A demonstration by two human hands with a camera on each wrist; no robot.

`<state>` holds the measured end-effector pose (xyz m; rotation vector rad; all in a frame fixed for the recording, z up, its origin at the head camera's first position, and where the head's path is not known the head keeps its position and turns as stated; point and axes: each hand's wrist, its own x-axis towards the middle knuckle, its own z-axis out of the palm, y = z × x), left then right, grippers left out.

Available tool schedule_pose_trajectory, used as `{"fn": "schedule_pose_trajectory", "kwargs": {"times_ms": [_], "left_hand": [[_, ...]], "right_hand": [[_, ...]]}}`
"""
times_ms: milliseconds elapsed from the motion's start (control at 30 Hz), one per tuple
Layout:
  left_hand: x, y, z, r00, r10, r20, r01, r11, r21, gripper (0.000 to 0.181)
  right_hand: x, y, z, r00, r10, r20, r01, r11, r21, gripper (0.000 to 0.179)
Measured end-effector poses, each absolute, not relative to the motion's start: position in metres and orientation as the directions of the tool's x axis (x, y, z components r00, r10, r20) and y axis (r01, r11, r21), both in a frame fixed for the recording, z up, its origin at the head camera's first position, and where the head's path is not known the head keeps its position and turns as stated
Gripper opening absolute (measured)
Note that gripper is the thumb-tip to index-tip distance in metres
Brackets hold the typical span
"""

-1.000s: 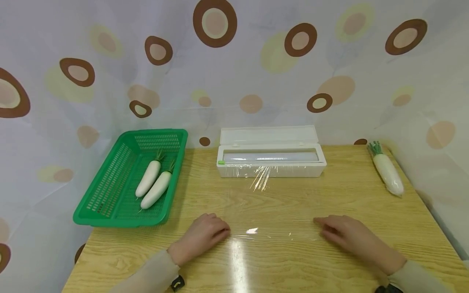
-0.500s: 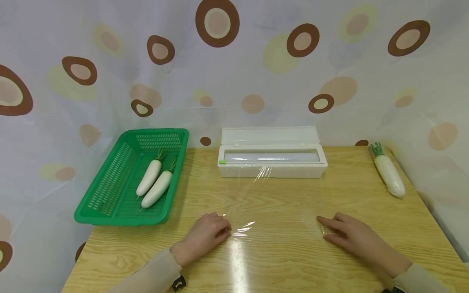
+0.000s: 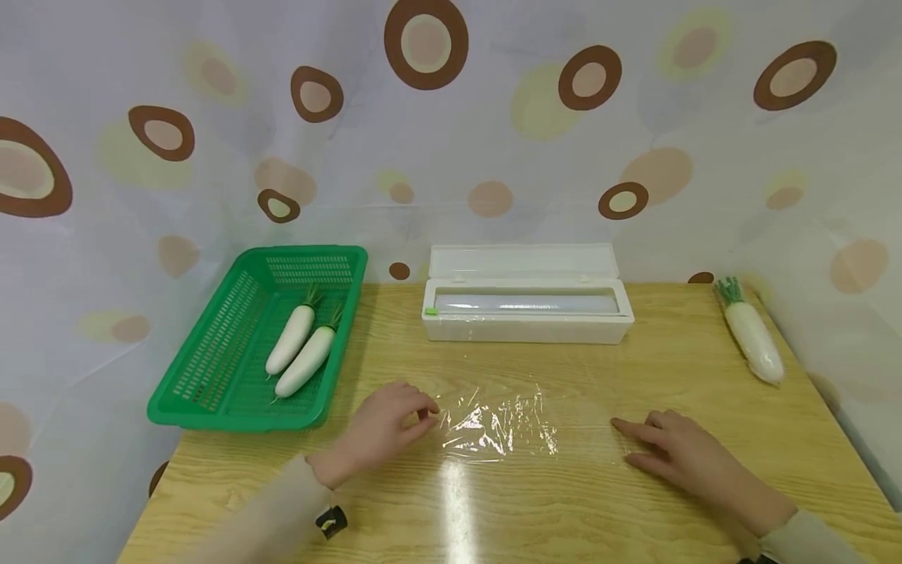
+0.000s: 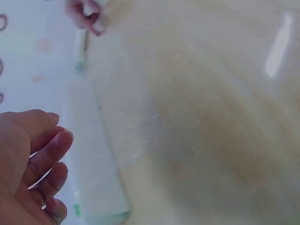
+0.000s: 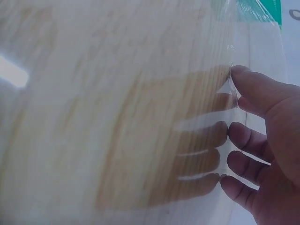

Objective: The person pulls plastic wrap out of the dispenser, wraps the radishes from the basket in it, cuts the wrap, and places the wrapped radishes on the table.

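Observation:
A sheet of clear cling film (image 3: 496, 427) lies wrinkled on the wooden table between the two hands. Behind it stands a white cling film box (image 3: 528, 329), its lid up and its roll (image 3: 528, 303) showing. My left hand (image 3: 384, 427) hovers by the film's left edge; in the left wrist view its loosely bent fingers (image 4: 54, 150) hold nothing. My right hand (image 3: 680, 450) is at the film's right edge, thumb and index finger apart. In the right wrist view, its fingertips (image 5: 239, 129) touch down along the film's edge.
On the left, a green basket (image 3: 165, 415) holds two white radishes (image 3: 290, 341) with short green tops. A film-wrapped radish (image 3: 754, 341) lies at the table's right edge. A patterned curtain (image 3: 493, 157) hangs behind and at the sides.
My left hand has moved up and slightly left, away from the film. The film's near left part has gone from taut to wrinkled. My right hand has barely moved, its thumb and index finger spread wider.

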<state>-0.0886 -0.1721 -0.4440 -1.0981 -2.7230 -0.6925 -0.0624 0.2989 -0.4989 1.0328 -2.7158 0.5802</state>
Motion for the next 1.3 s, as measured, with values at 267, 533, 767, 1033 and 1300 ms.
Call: {"fn": "schedule_pose_trajectory", "kwargs": {"times_ms": [267, 533, 767, 1033, 1300], "left_hand": [[-0.141, -0.221, -0.38, -0.859, 0.397, 0.324, 0.512, 0.673, 0.533, 0.011], [-0.202, -0.295, -0.378, -0.949, 0.137, 0.283, 0.288, 0.742, 0.605, 0.024], [-0.222, -0.339, -0.4, -0.995, 0.045, 0.093, 0.093, 0.786, 0.612, 0.033], [-0.228, -0.365, -0.418, -0.988, -0.055, -0.143, -0.13, 0.797, 0.591, 0.06], [-0.224, -0.374, -0.427, -0.974, -0.063, -0.216, -0.175, 0.815, 0.552, 0.059]], "right_hand": [[-0.06, 0.299, -0.501, -0.75, -0.587, 0.303, -0.66, 0.692, -0.292, 0.052], [-0.061, 0.301, -0.503, -0.74, -0.59, 0.324, -0.671, 0.683, -0.289, 0.054], [-0.061, 0.301, -0.503, -0.739, -0.594, 0.317, -0.672, 0.678, -0.296, 0.053], [-0.064, 0.301, -0.506, -0.726, -0.6, 0.335, -0.686, 0.667, -0.293, 0.053], [-0.064, 0.301, -0.505, -0.729, -0.6, 0.331, -0.683, 0.671, -0.289, 0.053]]}}
